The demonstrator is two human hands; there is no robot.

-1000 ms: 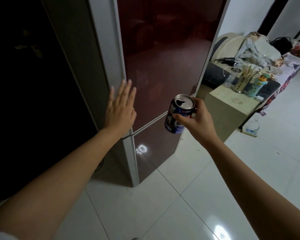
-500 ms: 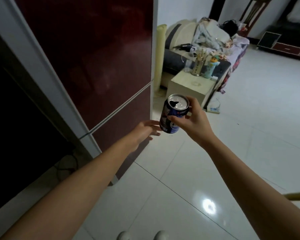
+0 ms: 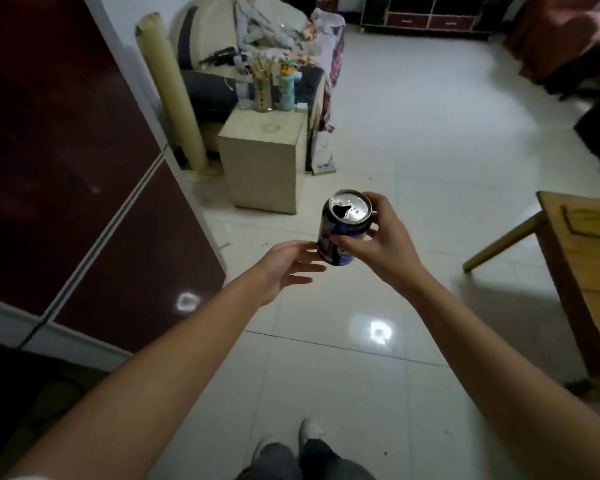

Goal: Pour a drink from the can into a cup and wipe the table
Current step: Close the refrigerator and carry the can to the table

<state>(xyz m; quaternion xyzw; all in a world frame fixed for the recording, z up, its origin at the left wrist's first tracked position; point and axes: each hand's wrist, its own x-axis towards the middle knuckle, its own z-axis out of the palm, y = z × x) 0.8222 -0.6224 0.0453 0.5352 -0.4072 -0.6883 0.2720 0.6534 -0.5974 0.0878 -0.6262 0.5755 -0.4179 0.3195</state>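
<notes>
Your right hand (image 3: 378, 249) grips the blue can (image 3: 345, 228) out in front of you over the white tiled floor (image 3: 413, 150), thumb and fingers (image 3: 355, 244) curled round its side, the can tipped a little with its open silver top facing you. Your left hand (image 3: 286, 268) sits just at the can's eight o'clock, palm up, fingers loosely spread, tips close to its base; contact there is hard to judge. The wooden worktop (image 3: 589, 258) shows its corner out at three o'clock. A dark red fridge (image 3: 84, 168) fills nine o'clock, and a beige side cabinet (image 3: 264, 161) stands at twelve o'clock beyond the can.
</notes>
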